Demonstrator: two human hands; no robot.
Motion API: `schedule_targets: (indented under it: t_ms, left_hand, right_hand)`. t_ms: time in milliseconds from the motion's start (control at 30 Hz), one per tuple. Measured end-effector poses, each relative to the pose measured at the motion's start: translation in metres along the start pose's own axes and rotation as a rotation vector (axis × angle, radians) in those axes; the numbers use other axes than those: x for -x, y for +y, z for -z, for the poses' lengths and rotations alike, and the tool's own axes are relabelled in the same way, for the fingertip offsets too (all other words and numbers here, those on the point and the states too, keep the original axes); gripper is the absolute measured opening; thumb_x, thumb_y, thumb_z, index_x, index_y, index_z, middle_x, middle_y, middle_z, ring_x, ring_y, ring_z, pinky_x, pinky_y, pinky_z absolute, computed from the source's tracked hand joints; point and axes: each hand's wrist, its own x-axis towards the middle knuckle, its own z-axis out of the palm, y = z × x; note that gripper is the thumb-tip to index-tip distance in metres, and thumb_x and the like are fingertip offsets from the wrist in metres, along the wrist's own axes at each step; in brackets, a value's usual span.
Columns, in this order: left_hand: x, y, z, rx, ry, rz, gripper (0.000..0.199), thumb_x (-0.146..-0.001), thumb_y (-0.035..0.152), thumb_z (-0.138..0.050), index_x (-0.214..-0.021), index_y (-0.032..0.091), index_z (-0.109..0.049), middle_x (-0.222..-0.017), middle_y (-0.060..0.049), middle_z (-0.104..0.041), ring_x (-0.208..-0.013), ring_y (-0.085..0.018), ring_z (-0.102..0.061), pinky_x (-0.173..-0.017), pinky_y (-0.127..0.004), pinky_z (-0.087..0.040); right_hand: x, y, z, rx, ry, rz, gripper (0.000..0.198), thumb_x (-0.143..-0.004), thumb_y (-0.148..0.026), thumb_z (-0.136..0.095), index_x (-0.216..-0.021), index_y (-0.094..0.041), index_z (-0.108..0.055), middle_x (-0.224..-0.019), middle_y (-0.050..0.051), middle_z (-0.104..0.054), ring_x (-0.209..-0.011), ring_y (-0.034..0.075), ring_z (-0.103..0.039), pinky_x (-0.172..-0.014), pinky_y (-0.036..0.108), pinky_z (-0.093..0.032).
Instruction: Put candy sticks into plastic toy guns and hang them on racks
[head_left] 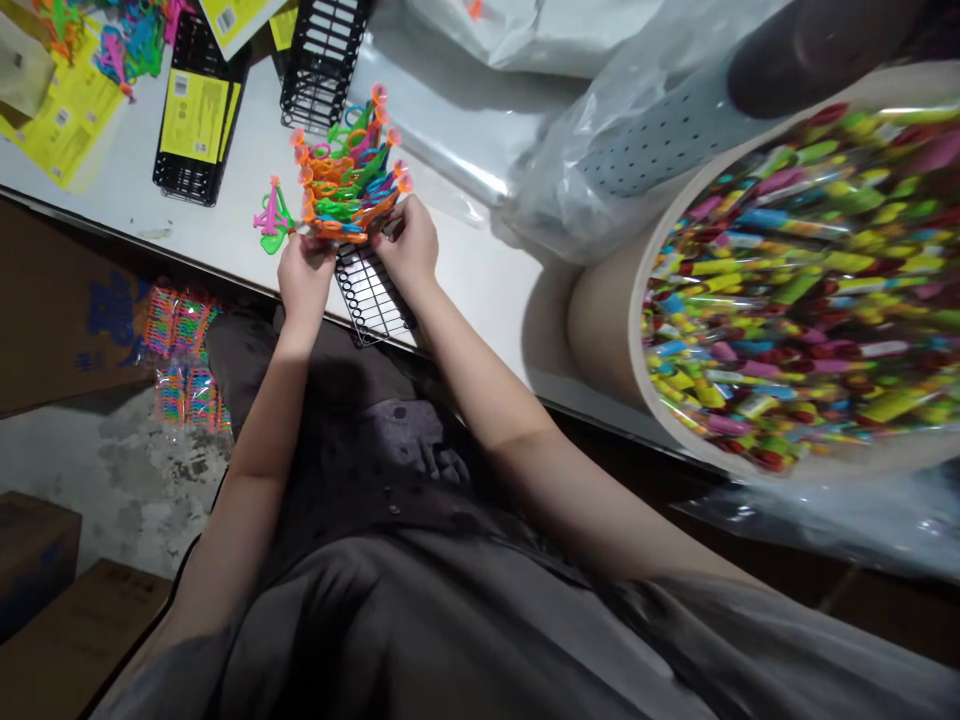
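Left hand (304,275) and right hand (409,245) gripping from both sides bundle of coloured plastic toys (349,175), fingers curling closed around lower end. Bundle standing over black wire rack (371,295), long axis running away from fingers toward far edge of white table (480,280), round tips fanning outward. Lone pink-green toy (271,220) lying just beside left fingers. Big tub of coloured pieces (795,280) sitting well apart beyond right fingers, cut off at frame edge. Fingertips hiding behind bundle; individual toy shapes hard to make out
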Motion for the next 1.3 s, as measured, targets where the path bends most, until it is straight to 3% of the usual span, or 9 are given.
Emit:
schedule_targets:
  t_ms: [400, 700, 900, 1100, 1300]
  left_hand:
    - [0.004, 0.012, -0.011, 0.062, 0.076, 0.06, 0.024, -0.077, 0.023, -0.067, -0.085, 0.018, -0.045, -0.098, -0.007, -0.061, -0.111, -0.022, -0.059, -0.106, -0.041, -0.042]
    - [0.009, 0.036, -0.005, -0.214, 0.078, 0.145, 0.015, -0.078, 0.019, -0.064, -0.084, 0.019, -0.05, -0.092, -0.005, -0.066, -0.116, -0.025, -0.056, -0.117, -0.058, -0.012]
    - [0.008, 0.047, 0.006, -0.332, 0.076, 0.128, 0.015, -0.078, 0.026, -0.066, -0.082, 0.02, -0.054, -0.087, -0.007, -0.068, -0.111, -0.027, -0.059, -0.117, -0.057, -0.01]
    - [0.008, 0.04, 0.0, -0.241, 0.048, 0.122, 0.013, -0.078, 0.024, -0.065, -0.084, 0.02, -0.054, -0.087, -0.006, -0.068, -0.112, -0.026, -0.059, -0.119, -0.054, -0.008]
    - [0.002, 0.037, -0.003, -0.231, 0.019, 0.135, 0.015, -0.078, 0.025, -0.065, -0.086, 0.02, -0.054, -0.088, -0.005, -0.068, -0.111, -0.024, -0.059, -0.12, -0.051, -0.005]
  right_hand:
    - [0.001, -0.006, 0.01, 0.061, -0.021, -0.023, 0.035, -0.092, -0.046, -0.04, -0.099, -0.016, -0.056, -0.096, 0.009, -0.06, -0.09, 0.023, -0.058, -0.081, 0.041, -0.05]
    - [0.002, -0.023, 0.02, 0.072, -0.046, -0.109, 0.035, -0.09, -0.044, -0.043, -0.099, -0.014, -0.057, -0.091, 0.01, -0.062, -0.091, 0.027, -0.06, -0.078, 0.043, -0.05]
    - [0.006, -0.033, 0.033, 0.084, -0.068, -0.115, 0.03, -0.085, -0.042, -0.049, -0.094, -0.015, -0.059, -0.091, 0.009, -0.064, -0.088, 0.026, -0.061, -0.076, 0.041, -0.049]
    - [0.003, -0.025, 0.035, 0.134, -0.071, -0.131, 0.022, -0.077, -0.032, -0.061, -0.091, -0.015, -0.061, -0.091, 0.01, -0.065, -0.088, 0.027, -0.061, -0.078, 0.041, -0.05]
    - [0.002, -0.025, 0.029, 0.186, -0.083, -0.142, 0.024, -0.078, -0.03, -0.062, -0.099, -0.018, -0.062, -0.101, 0.012, -0.066, -0.096, 0.03, -0.061, -0.081, 0.043, -0.05]
